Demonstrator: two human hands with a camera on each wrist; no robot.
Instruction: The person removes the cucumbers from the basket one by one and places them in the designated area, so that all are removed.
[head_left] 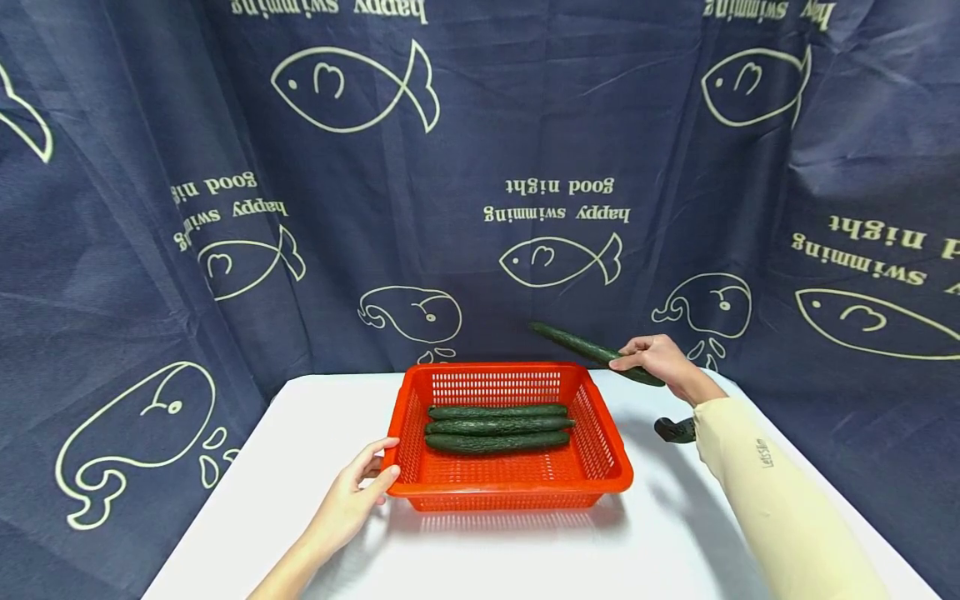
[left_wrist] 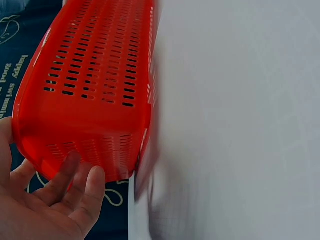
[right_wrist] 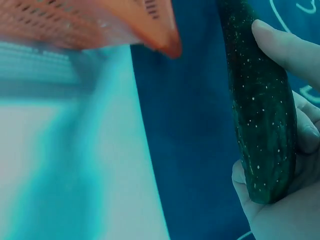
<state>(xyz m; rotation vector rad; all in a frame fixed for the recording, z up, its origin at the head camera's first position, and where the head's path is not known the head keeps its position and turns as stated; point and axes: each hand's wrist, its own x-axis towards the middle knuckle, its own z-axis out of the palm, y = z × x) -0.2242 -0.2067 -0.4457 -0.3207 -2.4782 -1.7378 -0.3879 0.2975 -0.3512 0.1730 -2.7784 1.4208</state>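
A dark green cucumber [head_left: 576,343] is held up at a slant above the basket's back right corner. My right hand [head_left: 657,362] grips it near its lower end, and the right wrist view shows the cucumber's [right_wrist: 262,115] speckled skin between thumb and fingers. My left hand [head_left: 352,497] holds the left rim of a red plastic basket [head_left: 517,488]. In the left wrist view, the left hand's fingers [left_wrist: 90,197] curl under that rim. Three more cucumbers, the front one [head_left: 497,443] among them, lie side by side across the basket floor toward the back.
The basket stands on a white table [head_left: 315,425]. Behind and around it hangs a dark blue curtain [head_left: 480,133] printed with fish and whales. A black object [head_left: 675,430] shows beside the right sleeve [head_left: 772,492].
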